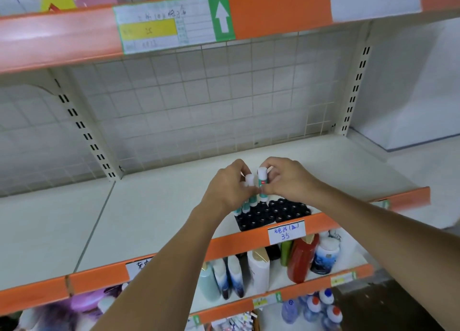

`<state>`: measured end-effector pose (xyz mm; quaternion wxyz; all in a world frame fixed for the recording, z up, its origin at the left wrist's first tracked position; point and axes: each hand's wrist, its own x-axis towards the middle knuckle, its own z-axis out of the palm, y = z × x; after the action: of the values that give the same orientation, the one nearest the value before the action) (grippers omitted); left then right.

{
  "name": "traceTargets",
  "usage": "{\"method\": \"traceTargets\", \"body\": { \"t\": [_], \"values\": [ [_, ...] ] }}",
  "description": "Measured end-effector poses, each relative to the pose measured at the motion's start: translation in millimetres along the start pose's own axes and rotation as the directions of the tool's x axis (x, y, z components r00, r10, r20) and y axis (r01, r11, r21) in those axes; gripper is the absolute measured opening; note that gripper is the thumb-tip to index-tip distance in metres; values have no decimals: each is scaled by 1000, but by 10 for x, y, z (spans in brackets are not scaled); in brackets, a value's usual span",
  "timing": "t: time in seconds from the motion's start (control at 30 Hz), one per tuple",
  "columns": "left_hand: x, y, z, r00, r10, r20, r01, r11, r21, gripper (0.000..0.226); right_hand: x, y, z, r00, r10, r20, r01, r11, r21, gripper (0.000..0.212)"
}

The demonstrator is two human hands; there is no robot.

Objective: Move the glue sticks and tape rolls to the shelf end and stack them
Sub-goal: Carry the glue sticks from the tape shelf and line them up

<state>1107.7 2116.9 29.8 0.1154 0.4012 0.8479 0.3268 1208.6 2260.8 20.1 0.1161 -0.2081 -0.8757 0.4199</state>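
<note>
Two black trays [273, 213] noted side by side at near edge of shelf [149, 206]. About four glue sticks [251, 200] counted, bunched upright at trays' far-left corner. Bunch gripped by left hand [227, 186]; tallest stick [261, 181] pinched by right hand [286, 179].

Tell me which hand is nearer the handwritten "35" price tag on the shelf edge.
Right. The right hand pinches a glue stick almost straight above the tag, beyond the black tray. The left hand grips other sticks further left.
</note>
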Motion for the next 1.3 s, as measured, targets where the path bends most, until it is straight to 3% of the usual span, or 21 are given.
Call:
{"method": "traceTargets", "body": {
  "t": [0.5, 1.1, 1.3],
  "values": [
    [-53, -19, 70, 999, 44, -7, -43, 997, 70, 34, -56, 13, 45, 989, -142, 49, 148, 976, -161, 31],
    [-76, -55, 192, 997, 58, -45, -52, 990, 135, 31, -57, -55, 91, 989, -127, 72, 143, 937, -319, 12],
    [-36, -21, 142, 997, 71, 11, -72, 981, 180, 28, -75, -45, 160, 989, -140, 41, 145, 928, -343, 31]
  ]
}}
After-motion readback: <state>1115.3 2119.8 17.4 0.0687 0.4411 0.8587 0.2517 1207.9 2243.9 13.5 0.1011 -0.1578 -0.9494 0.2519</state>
